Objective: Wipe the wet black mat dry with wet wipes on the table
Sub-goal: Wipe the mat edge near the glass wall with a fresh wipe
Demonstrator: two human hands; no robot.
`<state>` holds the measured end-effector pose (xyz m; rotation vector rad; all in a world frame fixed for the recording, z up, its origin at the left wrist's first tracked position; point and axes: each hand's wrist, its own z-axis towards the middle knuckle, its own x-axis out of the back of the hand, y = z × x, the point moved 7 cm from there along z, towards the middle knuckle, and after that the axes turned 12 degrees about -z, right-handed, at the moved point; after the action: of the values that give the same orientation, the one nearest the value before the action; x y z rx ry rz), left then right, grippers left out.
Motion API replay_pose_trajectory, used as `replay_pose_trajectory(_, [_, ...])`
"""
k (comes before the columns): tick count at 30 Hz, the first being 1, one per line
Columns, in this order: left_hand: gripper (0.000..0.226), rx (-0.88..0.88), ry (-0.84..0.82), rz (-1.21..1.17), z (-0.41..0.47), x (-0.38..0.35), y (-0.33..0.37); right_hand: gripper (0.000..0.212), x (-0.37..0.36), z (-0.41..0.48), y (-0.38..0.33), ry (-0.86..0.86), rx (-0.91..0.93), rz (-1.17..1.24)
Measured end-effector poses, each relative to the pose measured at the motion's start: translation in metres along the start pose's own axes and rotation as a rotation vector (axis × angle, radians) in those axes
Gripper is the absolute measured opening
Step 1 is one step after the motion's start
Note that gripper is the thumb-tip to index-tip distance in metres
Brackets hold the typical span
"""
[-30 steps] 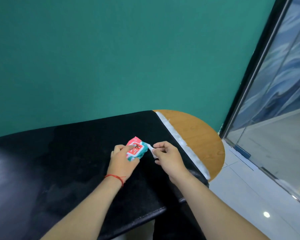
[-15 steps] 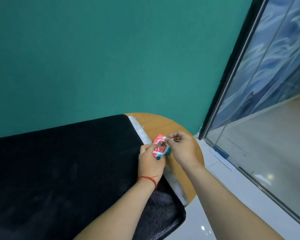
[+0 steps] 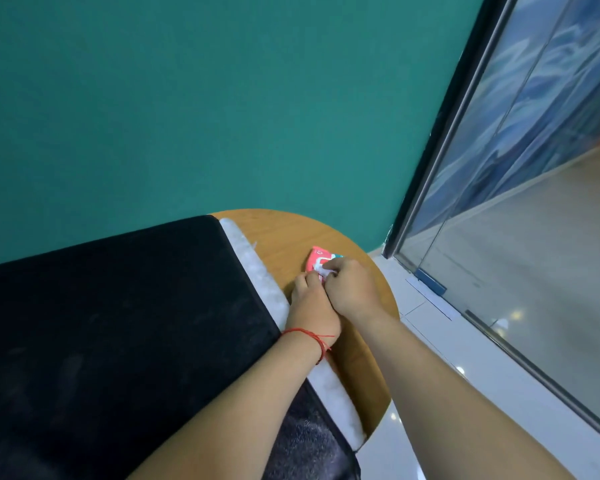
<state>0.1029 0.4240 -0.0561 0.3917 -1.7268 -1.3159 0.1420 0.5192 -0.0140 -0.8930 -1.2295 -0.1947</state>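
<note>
One head-worn, wide-angle view
It looks forward and down, close above the round table point(image 3: 284, 237), facing the teal wall point(image 3: 222, 98), with the glass door point(image 3: 534, 168) at right.

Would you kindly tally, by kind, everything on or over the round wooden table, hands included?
Black mat: 1
Pack of wet wipes: 1
Hands: 2, the left hand and the right hand, both holding the pack
Red wrist string: 1
Total: 5

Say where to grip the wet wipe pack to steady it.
Pinch its near end from the black mat side, as the left hand does: the wet wipe pack lies flat on the table, and the right hand pinches the wipe at its top.
</note>
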Motion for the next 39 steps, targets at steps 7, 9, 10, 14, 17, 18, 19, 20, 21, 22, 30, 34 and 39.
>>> replay_pose_trajectory(7, [0.050, -0.046, -0.262, 0.125, -0.012, 0.020, 0.008, 0.026, -0.001, 0.009, 0.008, 0.054, 0.047, -0.118])
replay_pose_trajectory(9, [0.040, -0.131, -0.229, 0.142, -0.028, 0.036, 0.008, 0.021, 0.000, 0.003, 0.003, 0.065, 0.061, -0.103])
replay_pose_trajectory(10, [0.041, -0.169, -0.213, 0.163, -0.038, 0.046, 0.007, 0.025, 0.002, -0.003, -0.001, 0.076, 0.078, -0.121])
replay_pose_trajectory(14, [0.052, -0.192, -0.121, 0.301, -0.074, 0.103, -0.015, 0.044, 0.008, -0.039, -0.031, 0.044, 0.118, -0.150])
replay_pose_trajectory(17, [0.057, -0.138, -0.057, 0.363, -0.106, 0.154, -0.032, 0.042, 0.003, -0.078, -0.071, -0.006, 0.250, -0.073])
replay_pose_trajectory(18, [0.059, -0.129, -0.040, 0.378, -0.111, 0.166, -0.034, 0.041, 0.002, -0.087, -0.081, -0.013, 0.287, -0.065])
replay_pose_trajectory(19, [0.060, -0.115, -0.014, 0.396, -0.122, 0.182, -0.036, 0.041, 0.000, -0.102, -0.096, -0.022, 0.321, -0.056])
replay_pose_trajectory(20, [0.060, -0.113, 0.006, 0.414, -0.132, 0.197, -0.037, 0.041, 0.000, -0.116, -0.110, -0.026, 0.359, -0.042])
replay_pose_trajectory(21, [0.061, -0.102, 0.028, 0.429, -0.146, 0.212, -0.038, 0.041, -0.002, -0.133, -0.125, -0.041, 0.399, -0.028])
replay_pose_trajectory(22, [0.060, -0.096, 0.049, 0.446, -0.162, 0.228, -0.039, 0.041, -0.005, -0.151, -0.140, -0.059, 0.443, -0.007])
replay_pose_trajectory(30, [0.049, -0.061, 0.161, 0.496, -0.290, 0.326, -0.063, 0.041, -0.033, -0.278, -0.216, -0.212, 0.761, -0.043])
replay_pose_trajectory(34, [0.051, -0.020, 0.180, 0.536, -0.377, 0.360, -0.091, 0.045, -0.049, -0.342, -0.239, -0.297, 0.885, -0.094])
replay_pose_trajectory(39, [0.067, 0.075, 0.154, 0.582, -0.465, 0.377, -0.135, 0.067, -0.078, -0.404, -0.241, -0.423, 1.026, -0.280])
